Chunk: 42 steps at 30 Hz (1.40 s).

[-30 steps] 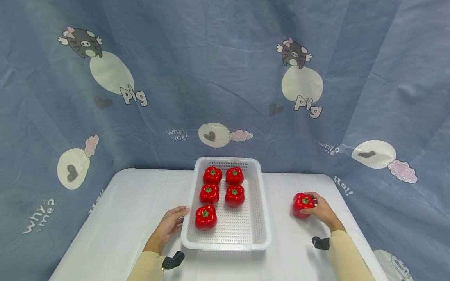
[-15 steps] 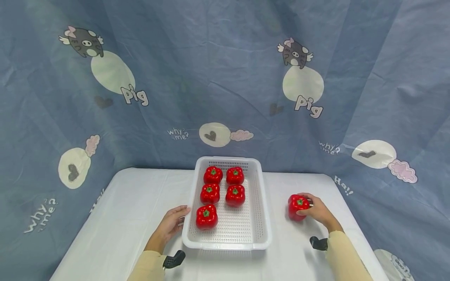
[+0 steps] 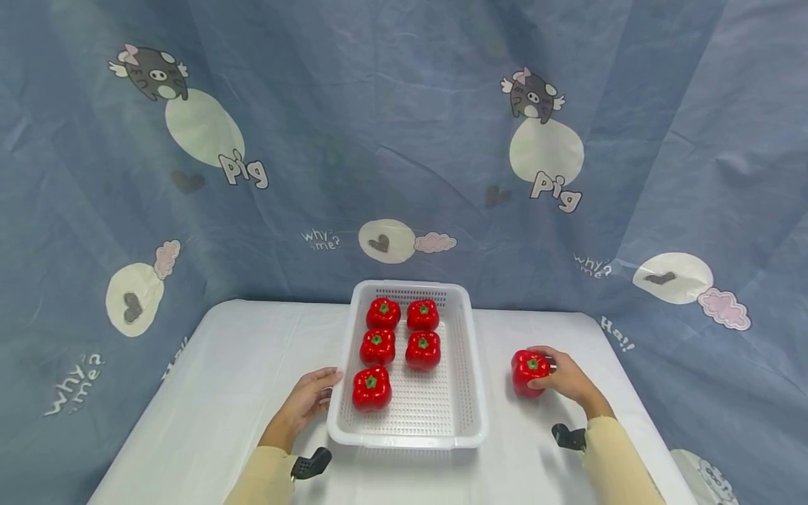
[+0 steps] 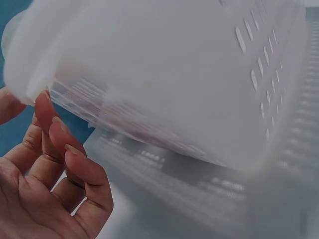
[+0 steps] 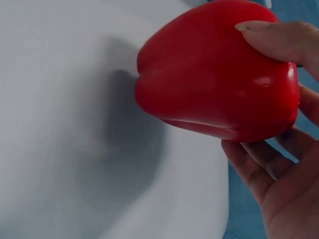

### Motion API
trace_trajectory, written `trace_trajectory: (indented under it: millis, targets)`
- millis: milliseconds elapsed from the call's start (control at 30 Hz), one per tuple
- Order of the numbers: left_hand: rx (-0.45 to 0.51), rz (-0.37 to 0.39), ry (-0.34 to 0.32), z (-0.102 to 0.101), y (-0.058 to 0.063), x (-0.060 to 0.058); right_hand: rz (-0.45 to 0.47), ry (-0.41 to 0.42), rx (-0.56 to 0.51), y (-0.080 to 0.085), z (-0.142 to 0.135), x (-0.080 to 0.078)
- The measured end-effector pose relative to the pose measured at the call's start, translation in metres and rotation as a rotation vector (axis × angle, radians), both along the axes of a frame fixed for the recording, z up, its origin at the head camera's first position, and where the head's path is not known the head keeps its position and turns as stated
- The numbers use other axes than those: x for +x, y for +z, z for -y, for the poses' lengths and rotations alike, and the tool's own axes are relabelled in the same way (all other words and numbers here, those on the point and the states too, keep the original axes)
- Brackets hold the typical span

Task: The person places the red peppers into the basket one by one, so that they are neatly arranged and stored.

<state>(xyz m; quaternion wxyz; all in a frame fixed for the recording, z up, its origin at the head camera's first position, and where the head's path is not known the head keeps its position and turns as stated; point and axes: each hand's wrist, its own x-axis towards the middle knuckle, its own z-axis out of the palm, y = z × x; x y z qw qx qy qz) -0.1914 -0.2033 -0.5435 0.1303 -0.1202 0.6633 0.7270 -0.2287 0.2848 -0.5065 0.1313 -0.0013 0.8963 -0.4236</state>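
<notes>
A white plastic basket (image 3: 467,393) with perforated walls stands in the middle of the table, holding several red bell peppers (image 3: 423,352) in two columns. At its left side, my left hand (image 3: 309,400) pinches the rim, the thumb over it and the fingertips (image 4: 46,107) curled beneath. To the right of the basket, my right hand (image 3: 564,379) grips another red bell pepper (image 3: 525,382) between thumb and fingers, its green stem facing up. In the right wrist view this pepper (image 5: 209,74) hangs over the white surface, with its shadow apart from it.
A white cloth covers the table (image 3: 252,365). Behind it and along both sides hangs a blue curtain (image 3: 404,140) with pig prints. The basket's right wall lies between the held pepper and the peppers inside.
My right hand has moved a little left with the red bell pepper, closer to the basket. My left hand stays at the basket's rim, and the peppers inside keep their places.
</notes>
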Motion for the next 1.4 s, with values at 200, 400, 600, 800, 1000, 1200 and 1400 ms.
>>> trace_trajectory:
  millis: [200, 400, 600, 800, 1000, 1200, 1400]
  targets:
    - [-0.001, 0.003, -0.013, 0.0, -0.001, -0.001, -0.006, 0.015, -0.01, 0.006, 0.004, 0.002]
    - [-0.01, 0.001, -0.011, 0.001, -0.001, -0.001, -0.029, 0.027, -0.018, 0.018, 0.007, 0.003]
    - [-0.013, 0.0, -0.003, 0.002, -0.001, 0.001, -0.063, 0.076, -0.012, 0.033, 0.012, 0.003]
    - [-0.008, -0.002, 0.006, 0.0, 0.0, 0.0, -0.107, 0.119, 0.004, 0.052, 0.016, 0.006]
    - [-0.013, 0.001, 0.012, -0.001, 0.001, 0.001, -0.142, 0.152, 0.006, 0.067, 0.023, 0.009]
    - [-0.025, 0.007, 0.012, -0.001, 0.001, 0.002, -0.155, 0.16, 0.026, 0.076, 0.033, 0.014]
    - [-0.018, -0.009, 0.006, -0.002, 0.0, 0.002, -0.177, 0.175, 0.024, 0.083, 0.046, 0.017]
